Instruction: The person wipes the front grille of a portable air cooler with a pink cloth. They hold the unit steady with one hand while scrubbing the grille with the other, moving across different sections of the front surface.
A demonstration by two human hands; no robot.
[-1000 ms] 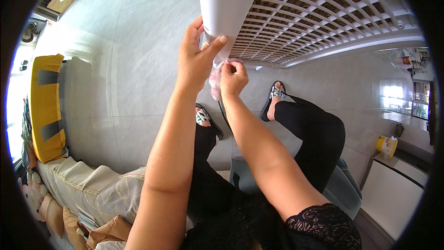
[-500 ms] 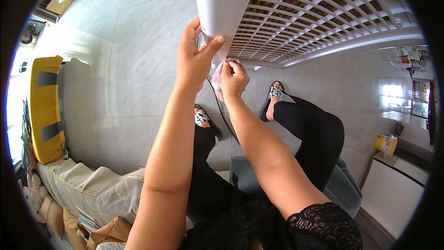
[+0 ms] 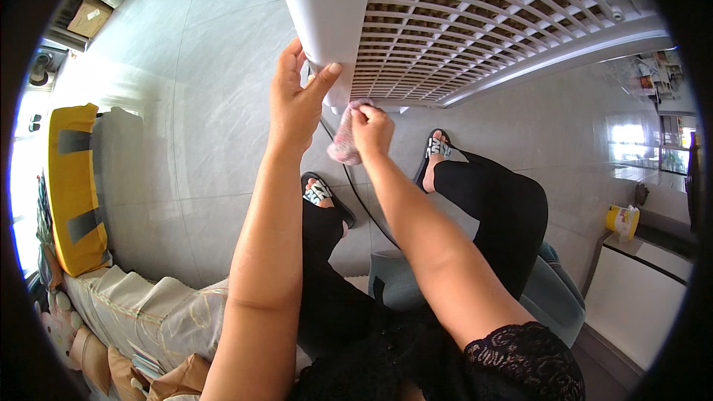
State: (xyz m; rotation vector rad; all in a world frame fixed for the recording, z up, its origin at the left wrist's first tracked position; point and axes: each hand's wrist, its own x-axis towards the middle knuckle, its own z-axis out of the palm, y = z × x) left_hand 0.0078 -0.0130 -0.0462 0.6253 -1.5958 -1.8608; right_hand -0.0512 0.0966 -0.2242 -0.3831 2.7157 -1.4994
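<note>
A tall white air cooler (image 3: 327,11) stands in front of me, its grille (image 3: 453,30) showing a brown honeycomb pad behind the slats. My left hand (image 3: 298,100) grips the housing's near left edge, thumb on the side face and fingers round the corner. In the closed fingers of my right hand (image 3: 373,130) is a pinkish-white cloth (image 3: 344,145), bunched up and hanging down on the left. This hand is by the near end of the grille, close to the cooler's edge. Whether the cloth touches the housing is hard to tell.
A dark cord (image 3: 356,189) runs from beneath the cooler toward me, between my slippered feet. On the left are a yellow-and-grey piece (image 3: 74,186) and a cloth-covered sofa (image 3: 171,312). A yellow tub (image 3: 622,221) stands on a white cabinet (image 3: 639,297) at right.
The cooler and my left hand appear shifted left in the picture. My right hand has tilted and dropped slightly, and the cloth now hangs out farther to its left.
</note>
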